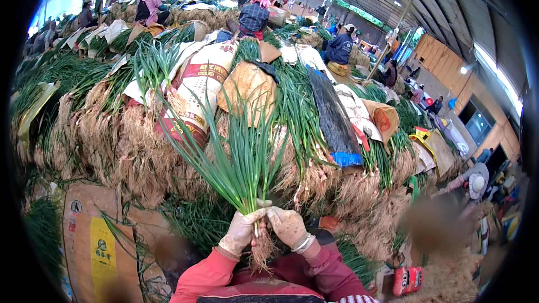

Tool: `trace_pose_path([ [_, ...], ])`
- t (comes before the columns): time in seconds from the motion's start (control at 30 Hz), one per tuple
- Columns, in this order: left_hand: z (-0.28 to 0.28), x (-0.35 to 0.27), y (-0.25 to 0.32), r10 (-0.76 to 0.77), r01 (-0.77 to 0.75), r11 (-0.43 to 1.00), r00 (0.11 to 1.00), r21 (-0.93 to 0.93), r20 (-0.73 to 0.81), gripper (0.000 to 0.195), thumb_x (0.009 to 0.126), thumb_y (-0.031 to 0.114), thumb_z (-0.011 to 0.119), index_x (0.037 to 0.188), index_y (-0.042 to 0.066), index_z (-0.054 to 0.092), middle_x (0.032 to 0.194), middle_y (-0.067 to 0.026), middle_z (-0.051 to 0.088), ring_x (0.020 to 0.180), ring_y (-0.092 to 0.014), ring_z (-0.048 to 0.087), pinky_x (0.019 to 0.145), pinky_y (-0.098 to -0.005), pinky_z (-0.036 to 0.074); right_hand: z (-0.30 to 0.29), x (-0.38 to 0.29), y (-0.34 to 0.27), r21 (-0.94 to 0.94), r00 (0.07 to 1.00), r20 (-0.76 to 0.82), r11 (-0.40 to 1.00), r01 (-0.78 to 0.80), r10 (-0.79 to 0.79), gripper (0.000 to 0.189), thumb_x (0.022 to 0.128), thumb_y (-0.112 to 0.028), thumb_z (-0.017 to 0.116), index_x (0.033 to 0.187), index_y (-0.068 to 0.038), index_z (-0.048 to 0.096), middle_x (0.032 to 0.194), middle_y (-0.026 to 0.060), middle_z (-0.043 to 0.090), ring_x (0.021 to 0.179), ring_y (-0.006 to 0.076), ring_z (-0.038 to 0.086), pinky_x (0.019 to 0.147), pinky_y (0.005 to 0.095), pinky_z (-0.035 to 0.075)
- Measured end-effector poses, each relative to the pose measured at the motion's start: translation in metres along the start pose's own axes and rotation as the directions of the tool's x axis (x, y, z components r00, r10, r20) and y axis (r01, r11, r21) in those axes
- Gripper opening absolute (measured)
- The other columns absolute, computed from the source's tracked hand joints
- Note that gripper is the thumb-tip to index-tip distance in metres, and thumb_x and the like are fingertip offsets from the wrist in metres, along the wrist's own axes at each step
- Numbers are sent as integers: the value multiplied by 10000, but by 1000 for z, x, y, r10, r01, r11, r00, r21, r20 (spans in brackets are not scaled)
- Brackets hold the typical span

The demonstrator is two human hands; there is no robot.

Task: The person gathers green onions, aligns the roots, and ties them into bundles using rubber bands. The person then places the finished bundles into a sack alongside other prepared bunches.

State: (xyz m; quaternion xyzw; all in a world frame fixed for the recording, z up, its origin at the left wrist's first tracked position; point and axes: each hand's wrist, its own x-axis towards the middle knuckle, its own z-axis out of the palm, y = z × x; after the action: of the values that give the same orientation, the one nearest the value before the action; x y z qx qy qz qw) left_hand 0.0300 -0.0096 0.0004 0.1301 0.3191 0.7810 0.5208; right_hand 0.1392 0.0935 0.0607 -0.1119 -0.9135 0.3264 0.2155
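A bunch of spring onions (242,172) stands in front of me with its long green leaves fanned upward. Its reddish bulbs (257,231) and pale, stringy roots (262,250) hang below my hands. My left hand (241,229), in a soiled whitish glove, is closed around the lower stems. From the other side, my right hand (288,225), gloved alike, has its thumb and fingers closed against the bunch just above the bulbs. Part of the stems is hidden behind the fingers.
A long heap of spring onions with dry roots (139,168) lies ahead, partly covered by a printed woven sack (202,80) and a dark sheet (332,113). Flattened sacking (101,252) is at left. A red packet (407,280) lies at lower right. Several people sit among further heaps.
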Motion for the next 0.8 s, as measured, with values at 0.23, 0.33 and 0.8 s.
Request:
trace_pose_path([
  [0.23, -6, 2, -9, 24, -25, 990, 1000, -137, -10, 224, 873, 65, 623, 1073, 59, 521, 880, -92, 651, 659, -166, 643, 467, -236, 496, 10, 24, 45, 647, 749, 554, 378, -662, 363, 552, 981, -478, 443, 1256, -9, 538, 1132, 76, 644, 933, 181, 644, 765, 296, 518],
  [0.33, -6, -5, -2, -27, 26, 997, 1000, -78, -14, 215, 885, 143, 617, 1064, 72, 521, 854, -87, 647, 654, -158, 638, 485, -249, 501, 40, 20, 56, 866, 828, 482, -8, -501, 286, 481, 948, -430, 542, 1220, -34, 546, 1088, 25, 613, 748, 144, 589, 683, 295, 509],
  [0.8, -15, -5, -9, -83, 82, 997, 994, -17, -73, 244, 840, 53, 643, 1042, 79, 509, 866, -97, 644, 594, -157, 611, 461, -271, 501, 19, 32, 38, 689, 859, 189, 559, -462, 476, 378, 990, -343, 496, 1073, 14, 586, 871, 87, 674, 737, 174, 656, 664, 272, 537],
])
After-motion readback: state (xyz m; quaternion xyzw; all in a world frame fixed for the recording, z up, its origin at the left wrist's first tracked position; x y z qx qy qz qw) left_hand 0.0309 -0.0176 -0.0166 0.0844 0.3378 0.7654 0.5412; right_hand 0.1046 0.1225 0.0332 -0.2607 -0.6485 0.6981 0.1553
